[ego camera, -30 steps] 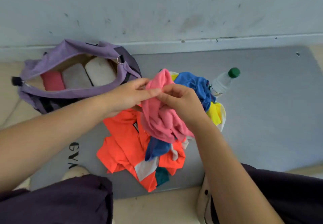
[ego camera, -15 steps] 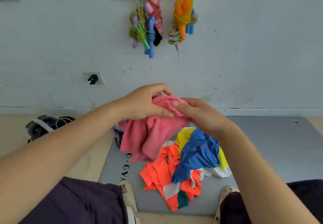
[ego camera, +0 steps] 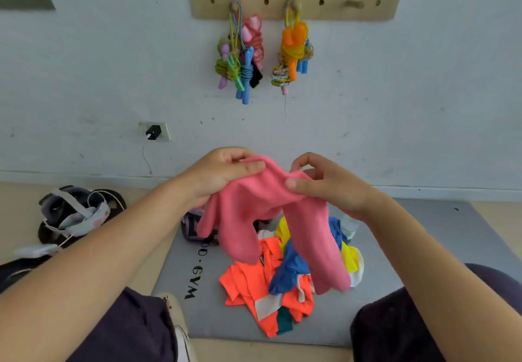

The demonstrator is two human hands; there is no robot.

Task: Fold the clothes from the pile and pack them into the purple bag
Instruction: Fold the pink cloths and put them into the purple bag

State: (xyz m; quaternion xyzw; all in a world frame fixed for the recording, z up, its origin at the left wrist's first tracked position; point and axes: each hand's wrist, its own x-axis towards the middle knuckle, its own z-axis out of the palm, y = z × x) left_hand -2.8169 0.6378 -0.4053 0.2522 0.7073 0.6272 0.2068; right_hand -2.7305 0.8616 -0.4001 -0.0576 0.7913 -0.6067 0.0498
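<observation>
Head view, looking forward and down. Two bare hands hold a pink garment (ego camera: 271,220) up in the air, in front of a pale wall and above a grey mat (ego camera: 423,251) on the floor. The left hand (ego camera: 223,172) grips the garment's top edge, thumb lying flat across the front of the cloth and fingers curled behind it. The right hand (ego camera: 327,183) pinches the same edge just beside it, thumb in front and fingers curled over the back. Both hands are clamped on the cloth, close together, with a short span of fabric arched between them.

The garment hangs straight down from the fingers, its long axis vertical. It falls in two soft lobes, the one under the right hand hanging lower. The cloth looks thick, fleecy and crumpled, not yet spread flat. Both hands sit equally near it; a fold likely needs them to draw apart along the top edge.

Directly below lies the pile (ego camera: 282,291): orange, blue, yellow and white clothes heaped on the mat. The purple bag (ego camera: 192,220) barely shows, mostly hidden behind the left wrist and the garment.
</observation>
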